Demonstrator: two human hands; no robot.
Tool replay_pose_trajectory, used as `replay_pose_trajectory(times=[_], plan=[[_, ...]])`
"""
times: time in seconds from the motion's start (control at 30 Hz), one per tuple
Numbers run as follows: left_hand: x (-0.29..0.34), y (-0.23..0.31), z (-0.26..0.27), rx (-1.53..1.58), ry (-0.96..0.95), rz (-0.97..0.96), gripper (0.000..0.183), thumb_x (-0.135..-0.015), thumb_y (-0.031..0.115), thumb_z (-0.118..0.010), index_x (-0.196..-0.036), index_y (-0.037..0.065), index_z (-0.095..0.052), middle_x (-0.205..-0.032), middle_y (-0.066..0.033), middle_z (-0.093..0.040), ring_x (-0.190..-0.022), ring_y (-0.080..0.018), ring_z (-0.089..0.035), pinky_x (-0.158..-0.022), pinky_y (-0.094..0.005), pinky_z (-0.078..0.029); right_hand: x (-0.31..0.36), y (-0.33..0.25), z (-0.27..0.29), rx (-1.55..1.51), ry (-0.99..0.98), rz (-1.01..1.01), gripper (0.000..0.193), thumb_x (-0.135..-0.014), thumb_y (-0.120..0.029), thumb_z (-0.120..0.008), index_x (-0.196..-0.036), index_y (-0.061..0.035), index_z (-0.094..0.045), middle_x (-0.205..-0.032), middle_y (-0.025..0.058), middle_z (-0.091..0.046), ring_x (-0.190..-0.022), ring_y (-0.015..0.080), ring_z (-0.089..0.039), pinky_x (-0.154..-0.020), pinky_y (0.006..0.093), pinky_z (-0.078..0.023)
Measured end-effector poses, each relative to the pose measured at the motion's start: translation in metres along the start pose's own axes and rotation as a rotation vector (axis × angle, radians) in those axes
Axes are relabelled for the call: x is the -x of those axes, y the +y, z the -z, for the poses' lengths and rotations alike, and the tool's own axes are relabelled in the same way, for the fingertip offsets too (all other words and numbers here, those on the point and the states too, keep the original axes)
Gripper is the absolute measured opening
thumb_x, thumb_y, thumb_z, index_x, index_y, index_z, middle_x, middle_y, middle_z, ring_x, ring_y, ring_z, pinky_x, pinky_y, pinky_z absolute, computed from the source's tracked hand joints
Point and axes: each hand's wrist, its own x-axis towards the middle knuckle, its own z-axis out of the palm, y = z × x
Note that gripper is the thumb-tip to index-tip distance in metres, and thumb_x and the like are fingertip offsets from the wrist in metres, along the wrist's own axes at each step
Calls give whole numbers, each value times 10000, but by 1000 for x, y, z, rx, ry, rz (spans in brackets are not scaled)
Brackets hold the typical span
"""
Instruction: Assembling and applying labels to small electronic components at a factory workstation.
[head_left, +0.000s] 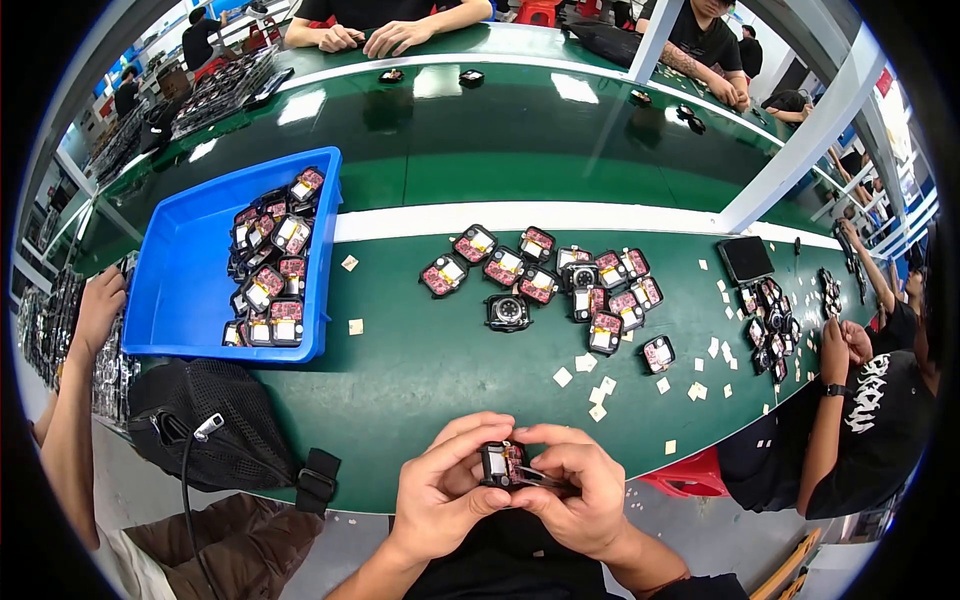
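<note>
Close to my body, my left hand [440, 500] is closed round an open smartwatch case [496, 464] with a black frame, a white block and a reddish circuit board inside. My right hand [592, 492] steadies the case's far edge with a finger and pinches metal tweezers [538, 477], whose tips reach in over the board. Fingers partly cover the case. Farther off on the green table lies a loose cluster of similar watch cases [538, 284], most with their boards facing up. One black case [508, 312] shows a round sensor face. Another case [658, 354] lies apart, right of the cluster.
A blue bin [180, 270] on the left holds several more cases. A black mesh bag [215, 420] sits at the table's near edge. Small cream paper squares [588, 362] are scattered rightward. A white post [800, 130] rises beyond. Co-workers' arms [830, 390] are at both sides and opposite.
</note>
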Motion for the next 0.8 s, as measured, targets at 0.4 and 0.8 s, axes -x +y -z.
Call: replay_pose_trajectory(times=[0.4,0.8], plan=[[2,-11,7,186,64,-7,635,-935,166,-782,-1434,-93,-485,-1372,-175,-560,-1321,-346,-585,-1099,-421,-506,-6,2,7,695,55,256,327,-730,30,-853,-1043,-28,-783,-1024,102,-599,-576,115,-605,-489,248,-479],[4,-13,7,172,38,6,592,-954,118,-750,-1437,-94,-482,-1394,-183,-543,-1321,-351,-581,-1102,-419,-504,-7,3,9,522,82,173,253,-768,43,-827,-1006,-23,-772,-923,85,-621,-601,151,-622,-512,269,-490]])
